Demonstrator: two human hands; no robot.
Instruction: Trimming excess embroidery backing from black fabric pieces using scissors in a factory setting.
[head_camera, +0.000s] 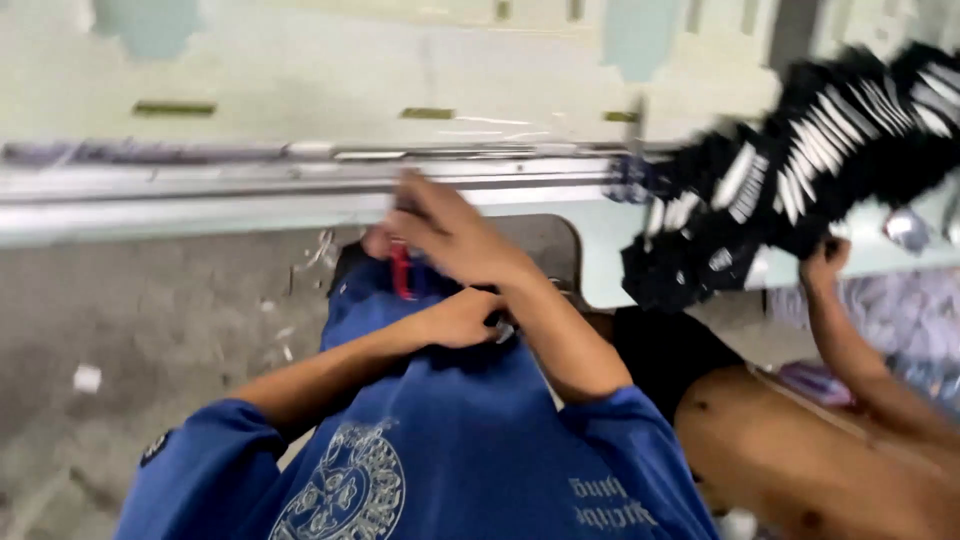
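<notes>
pale workbench (300, 200); right hand (455, 235) fingers pinch red tool (402, 270), left hand (462, 318) fingers curled, contents unclear

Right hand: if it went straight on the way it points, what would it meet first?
Probably the grey metal rail at the edge of the table, just beyond the right hand; blur leaves depth unclear.

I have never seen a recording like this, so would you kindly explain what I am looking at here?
There is one picture, from a camera worn on a person's head, looking down their blue shirt. Their right hand and left hand meet at the edge of a pale green table, beside a small red object. The blur hides whether they grip it. On the right, another person's hand holds a black bundle with white strips.
</notes>
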